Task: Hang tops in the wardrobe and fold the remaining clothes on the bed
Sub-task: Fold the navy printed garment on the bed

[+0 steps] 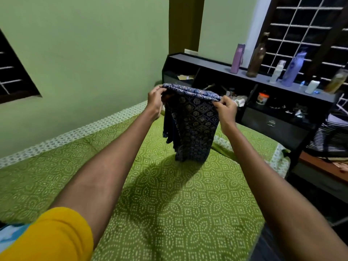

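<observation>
While both arms reach forward, the left hand (154,100) and right hand (227,108) each pinch the top edge of a dark blue patterned garment (192,125), which hangs above the green bed (169,194).

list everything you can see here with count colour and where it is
dark blue patterned garment: 1, navy with pale print, held up over the bed, lower end touching the sheet
green dotted bedsheet: 1, green with white dots, covering the bed
black headboard shelf unit: 1, black, at the head of the bed on the right
tall bottles: 3, one pink-lilac, one brown, one purple, standing on the shelf top
small white containers: 2, white, on the shelf top among the bottles
striped cloth: 1, black and white, far right edge
barred windows: 2, dark with pale bars, upper right and left edge
yellow sleeve: 1, bottom left
left hand: grips the garment's top left
right hand: grips its top right
</observation>
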A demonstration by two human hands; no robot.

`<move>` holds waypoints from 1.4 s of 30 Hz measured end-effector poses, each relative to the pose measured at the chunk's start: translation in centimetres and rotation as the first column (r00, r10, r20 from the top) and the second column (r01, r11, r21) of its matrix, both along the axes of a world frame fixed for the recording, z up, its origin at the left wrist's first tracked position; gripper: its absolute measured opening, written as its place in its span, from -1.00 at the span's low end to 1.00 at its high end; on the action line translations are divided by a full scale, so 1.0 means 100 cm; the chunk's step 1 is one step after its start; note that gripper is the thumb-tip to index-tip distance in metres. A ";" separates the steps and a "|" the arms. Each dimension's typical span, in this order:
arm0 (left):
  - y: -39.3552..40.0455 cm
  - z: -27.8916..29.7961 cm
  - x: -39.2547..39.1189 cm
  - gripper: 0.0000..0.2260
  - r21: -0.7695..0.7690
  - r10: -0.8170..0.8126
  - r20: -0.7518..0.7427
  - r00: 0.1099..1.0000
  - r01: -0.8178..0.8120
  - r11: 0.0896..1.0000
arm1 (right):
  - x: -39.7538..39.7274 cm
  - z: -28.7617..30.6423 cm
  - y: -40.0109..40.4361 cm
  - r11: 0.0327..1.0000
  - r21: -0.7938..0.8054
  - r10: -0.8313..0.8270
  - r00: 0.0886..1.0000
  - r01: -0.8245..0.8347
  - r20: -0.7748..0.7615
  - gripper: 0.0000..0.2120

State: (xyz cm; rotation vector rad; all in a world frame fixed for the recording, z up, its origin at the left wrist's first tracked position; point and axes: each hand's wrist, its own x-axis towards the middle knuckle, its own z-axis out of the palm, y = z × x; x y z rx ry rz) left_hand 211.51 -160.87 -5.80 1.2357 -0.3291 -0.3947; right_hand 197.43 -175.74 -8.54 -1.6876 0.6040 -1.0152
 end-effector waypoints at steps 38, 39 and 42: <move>0.348 -0.621 -0.319 -0.43 0.985 -0.812 0.161 0.561 -0.140 0.099 | -0.254 -0.565 0.362 0.799 0.086 0.189 0.112 -0.595 -0.976 -0.26; 0.351 -0.633 -0.321 -0.43 0.977 -0.803 0.201 0.561 -0.170 0.126 | -0.249 -0.577 0.348 0.771 0.035 0.121 0.092 -0.636 -0.988 -0.20; 0.354 -0.669 -0.321 -0.40 0.957 -0.785 0.282 0.552 -0.220 0.190 | -0.224 -0.610 0.293 0.721 -0.071 -0.023 0.079 -0.689 -0.997 -0.19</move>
